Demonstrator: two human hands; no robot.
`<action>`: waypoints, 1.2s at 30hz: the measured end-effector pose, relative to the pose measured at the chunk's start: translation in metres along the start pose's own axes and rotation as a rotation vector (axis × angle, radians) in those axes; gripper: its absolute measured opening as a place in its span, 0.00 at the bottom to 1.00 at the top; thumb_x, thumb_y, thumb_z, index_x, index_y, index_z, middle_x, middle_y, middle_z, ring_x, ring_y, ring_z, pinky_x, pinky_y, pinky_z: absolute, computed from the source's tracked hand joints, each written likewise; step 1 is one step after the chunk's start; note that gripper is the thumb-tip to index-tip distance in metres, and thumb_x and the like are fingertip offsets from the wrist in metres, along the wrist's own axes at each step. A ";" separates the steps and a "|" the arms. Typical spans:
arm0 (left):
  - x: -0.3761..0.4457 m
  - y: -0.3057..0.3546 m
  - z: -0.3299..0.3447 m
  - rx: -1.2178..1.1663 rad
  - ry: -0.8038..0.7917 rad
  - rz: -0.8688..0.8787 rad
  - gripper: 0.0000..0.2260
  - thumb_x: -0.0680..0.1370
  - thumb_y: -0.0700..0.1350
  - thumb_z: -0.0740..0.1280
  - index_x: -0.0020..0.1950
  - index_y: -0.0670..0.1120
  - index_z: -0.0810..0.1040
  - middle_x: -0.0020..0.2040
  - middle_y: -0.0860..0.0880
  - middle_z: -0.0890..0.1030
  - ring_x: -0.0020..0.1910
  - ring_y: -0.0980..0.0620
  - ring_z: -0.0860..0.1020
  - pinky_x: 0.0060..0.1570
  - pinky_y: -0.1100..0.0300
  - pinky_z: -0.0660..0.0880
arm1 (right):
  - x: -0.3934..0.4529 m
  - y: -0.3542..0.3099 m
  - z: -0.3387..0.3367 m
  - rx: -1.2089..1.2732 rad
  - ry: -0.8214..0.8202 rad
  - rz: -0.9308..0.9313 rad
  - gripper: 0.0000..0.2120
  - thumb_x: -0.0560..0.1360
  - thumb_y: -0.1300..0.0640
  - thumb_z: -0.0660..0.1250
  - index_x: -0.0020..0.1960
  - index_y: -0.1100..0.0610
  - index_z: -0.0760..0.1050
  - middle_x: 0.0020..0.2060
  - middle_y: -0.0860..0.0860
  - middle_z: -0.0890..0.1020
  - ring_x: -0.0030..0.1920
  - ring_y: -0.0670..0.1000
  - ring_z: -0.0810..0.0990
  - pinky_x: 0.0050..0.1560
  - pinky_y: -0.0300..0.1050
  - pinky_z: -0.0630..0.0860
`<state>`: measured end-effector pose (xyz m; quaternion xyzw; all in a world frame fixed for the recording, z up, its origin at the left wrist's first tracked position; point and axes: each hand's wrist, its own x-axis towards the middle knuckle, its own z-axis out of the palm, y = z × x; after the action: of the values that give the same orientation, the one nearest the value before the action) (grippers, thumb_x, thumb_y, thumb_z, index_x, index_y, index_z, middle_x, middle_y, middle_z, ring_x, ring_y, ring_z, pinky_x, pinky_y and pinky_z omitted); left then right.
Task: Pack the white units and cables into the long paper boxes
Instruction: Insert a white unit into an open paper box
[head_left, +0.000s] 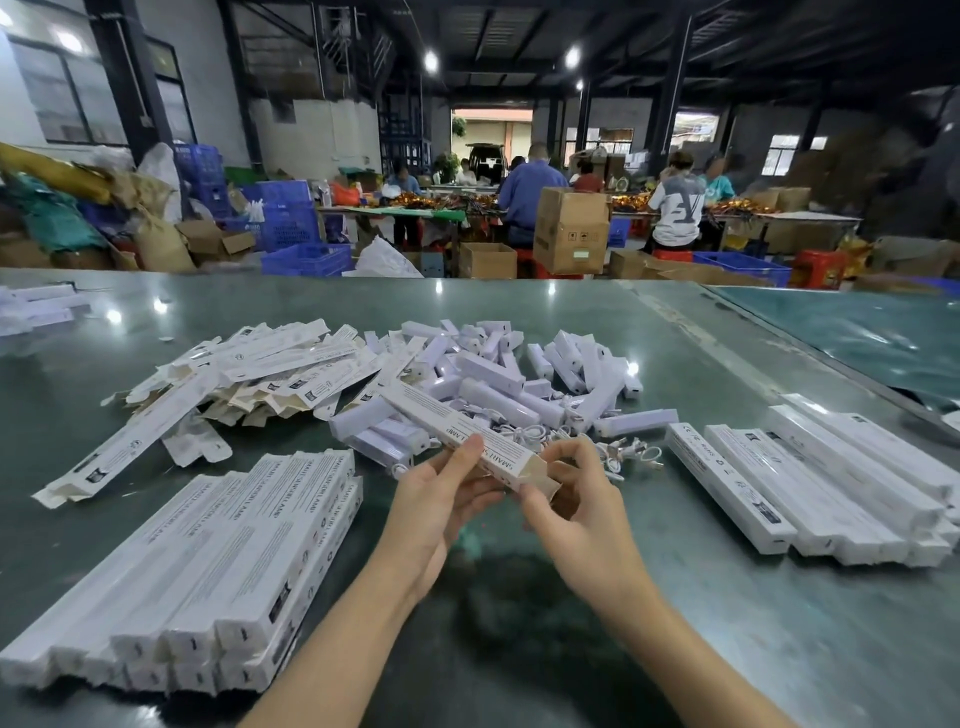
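Near the desk's front edge, towards its left corner, lies a stack of closed long paper boxes (208, 582), side by side and two layers deep, their ends facing the person. Just beyond, over the middle of the green desk (519, 649), both hands hold one long paper box (457, 434) slightly above the surface. The left hand (441, 504) grips it from below with the thumb laid on the printed top face, fingers curled round the box. The right hand (582, 504) pinches the near open end, where a tan flap (545, 486) stands out, its fingers bent round that end. The box slants away to the left, its far end over the pile beyond. To the right, by the desk's right edge, a second row of closed boxes (810, 483) lies flat. Just past the hands are coiled white cables (628, 452), touching a heap of white units (519, 374) at mid-desk. Left of that heap sprawls a pile of flat, unfolded box blanks (249, 379). At the far left edge sit a few more white boxes (36, 309). Beyond the desk, seated workers (530, 192) and cardboard cartons (571, 228) fill the hall.
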<state>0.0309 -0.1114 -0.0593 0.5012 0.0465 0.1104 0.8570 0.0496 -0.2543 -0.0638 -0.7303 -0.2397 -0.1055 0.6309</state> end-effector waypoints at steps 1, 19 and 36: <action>0.000 0.000 0.000 -0.017 -0.005 -0.006 0.18 0.71 0.49 0.70 0.54 0.37 0.81 0.51 0.37 0.84 0.44 0.47 0.84 0.44 0.60 0.81 | 0.000 -0.001 0.000 0.020 0.020 -0.007 0.08 0.70 0.53 0.67 0.45 0.44 0.69 0.40 0.49 0.81 0.36 0.56 0.78 0.40 0.58 0.78; -0.003 0.002 0.001 -0.027 -0.046 0.040 0.13 0.74 0.45 0.68 0.55 0.39 0.80 0.52 0.39 0.84 0.47 0.47 0.85 0.48 0.59 0.81 | -0.001 -0.005 -0.002 0.205 -0.042 0.090 0.06 0.76 0.63 0.68 0.50 0.56 0.73 0.34 0.54 0.77 0.34 0.48 0.75 0.37 0.44 0.76; -0.008 0.011 0.003 -0.078 -0.082 -0.003 0.12 0.72 0.44 0.69 0.53 0.40 0.80 0.48 0.39 0.85 0.42 0.48 0.84 0.44 0.59 0.82 | 0.006 -0.013 -0.009 0.810 -0.288 0.553 0.10 0.69 0.63 0.70 0.48 0.61 0.73 0.33 0.57 0.77 0.31 0.49 0.74 0.35 0.38 0.78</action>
<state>0.0224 -0.1105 -0.0486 0.4713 0.0079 0.0902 0.8773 0.0502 -0.2603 -0.0483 -0.4707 -0.1436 0.2685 0.8281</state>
